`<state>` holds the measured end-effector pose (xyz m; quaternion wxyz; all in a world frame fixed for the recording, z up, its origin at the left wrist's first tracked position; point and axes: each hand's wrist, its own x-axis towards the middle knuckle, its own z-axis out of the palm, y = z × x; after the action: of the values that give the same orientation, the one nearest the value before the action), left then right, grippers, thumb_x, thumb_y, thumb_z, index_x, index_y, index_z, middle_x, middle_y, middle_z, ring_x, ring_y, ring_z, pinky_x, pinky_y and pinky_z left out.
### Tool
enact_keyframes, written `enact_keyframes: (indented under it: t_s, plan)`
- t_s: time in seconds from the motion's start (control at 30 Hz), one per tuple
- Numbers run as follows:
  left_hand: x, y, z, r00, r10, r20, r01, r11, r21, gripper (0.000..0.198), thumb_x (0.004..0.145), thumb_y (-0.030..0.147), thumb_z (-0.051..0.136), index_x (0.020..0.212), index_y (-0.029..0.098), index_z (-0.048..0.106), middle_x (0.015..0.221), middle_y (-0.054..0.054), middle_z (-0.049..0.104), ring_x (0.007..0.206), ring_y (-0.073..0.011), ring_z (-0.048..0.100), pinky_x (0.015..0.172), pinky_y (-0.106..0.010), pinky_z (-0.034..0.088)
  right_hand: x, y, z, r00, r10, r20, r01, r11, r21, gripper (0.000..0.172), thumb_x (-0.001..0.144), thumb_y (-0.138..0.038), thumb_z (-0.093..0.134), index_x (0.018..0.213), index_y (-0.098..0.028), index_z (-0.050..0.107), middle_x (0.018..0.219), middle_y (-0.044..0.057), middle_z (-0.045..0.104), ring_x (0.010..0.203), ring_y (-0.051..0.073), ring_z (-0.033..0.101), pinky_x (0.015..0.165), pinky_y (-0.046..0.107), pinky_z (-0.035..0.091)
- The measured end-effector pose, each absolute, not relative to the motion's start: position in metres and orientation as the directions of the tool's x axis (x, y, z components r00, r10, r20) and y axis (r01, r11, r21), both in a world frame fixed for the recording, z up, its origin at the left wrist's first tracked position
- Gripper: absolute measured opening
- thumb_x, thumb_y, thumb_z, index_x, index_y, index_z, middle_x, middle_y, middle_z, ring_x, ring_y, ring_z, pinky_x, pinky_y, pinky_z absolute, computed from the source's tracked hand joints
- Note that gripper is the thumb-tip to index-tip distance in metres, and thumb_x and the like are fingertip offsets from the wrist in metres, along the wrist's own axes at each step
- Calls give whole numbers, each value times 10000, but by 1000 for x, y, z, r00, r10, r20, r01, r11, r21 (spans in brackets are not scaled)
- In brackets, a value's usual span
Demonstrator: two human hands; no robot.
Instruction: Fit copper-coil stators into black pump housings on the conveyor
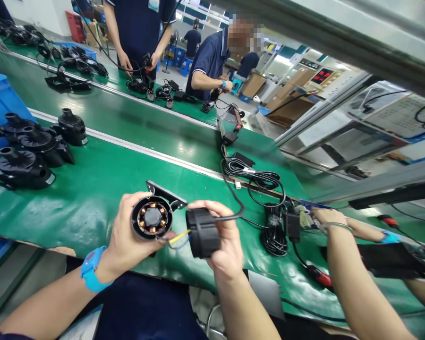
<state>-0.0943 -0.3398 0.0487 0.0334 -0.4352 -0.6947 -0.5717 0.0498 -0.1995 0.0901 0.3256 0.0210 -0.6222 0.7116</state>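
Observation:
My left hand [122, 231], with a blue wrist strap, is wrapped round a black motor housing [137, 226]. Its open end faces me and shows a ring of copper coils [152, 219]. A flat black bracket [166, 194] sticks out from behind it. In my right hand [230, 241] is a round, ribbed black cap [202, 233], held on its side just right of the housing. Yellow and blue wires [179, 237] run between the two parts. From the cap a black cable [230, 217] curves up and away. Both parts are above the green worktop [102, 198].
Several black pump-like units [21, 165] stand at the left beside a blue crate [3, 101]. Coiled black cables [255, 177] lie to the right. A co-worker's hands [327, 217] reach in from the right, near a red-and-black connector [318, 276]. Other people work across the bench.

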Motion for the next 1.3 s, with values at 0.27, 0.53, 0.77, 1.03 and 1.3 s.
enact_keyframes:
  t_s: [0.27, 0.53, 0.77, 1.03, 1.3]
  plan:
    - [-99, -335, 43, -567, 684, 460, 644, 19, 765, 724, 749, 399, 889, 1342, 268, 496, 1227, -19, 597, 1094, -167, 637, 916, -273, 531, 52, -163, 91, -718, 284, 636, -465, 484, -741, 593, 894, -468, 738, 1442, -286, 601, 1310, 95, 624, 1269, 233, 574, 1098, 390, 491]
    - [-106, -341, 25, -321, 810, 491, 721, -128, 682, 504, 943, 245, 710, 1389, 261, 477, 1532, -73, 444, 1427, -157, 469, 1166, -268, 419, 46, -142, 91, -768, 112, 631, -282, 825, -489, 663, 837, -231, 719, 1477, -246, 547, 1454, 130, 539, 1316, 232, 584, 1097, 373, 520]
    - [-103, -340, 40, -278, 854, 440, 719, -119, 685, 195, 998, 187, 597, 1152, 227, 486, 1599, -59, 288, 1434, -108, 428, 1123, -197, 429, 43, -159, 69, -784, 234, 574, -177, 803, -569, 891, 959, -89, 524, 1709, -340, 114, 1102, 63, 673, 940, 162, 668, 878, 341, 588]
    - [-106, -334, 36, -228, 851, 474, 749, -158, 643, 300, 1019, 250, 546, 1290, 178, 438, 1507, -169, 394, 1416, -219, 447, 1091, -345, 517, 24, -190, 81, -844, 413, 342, -163, 409, -898, 1266, 825, -538, 816, 1706, -218, -35, 1262, 129, 593, 1103, 246, 623, 1022, 437, 520]
    - [-112, -340, 28, -178, 807, 563, 834, -180, 522, 217, 995, 238, 638, 989, 202, 424, 1302, -151, 494, 1394, -182, 447, 971, -256, 496, 7, -174, 66, -692, 413, 593, -201, 678, -707, 1048, 807, -441, 844, 1639, -219, 248, 1358, 134, 573, 1223, 227, 595, 1063, 388, 513]
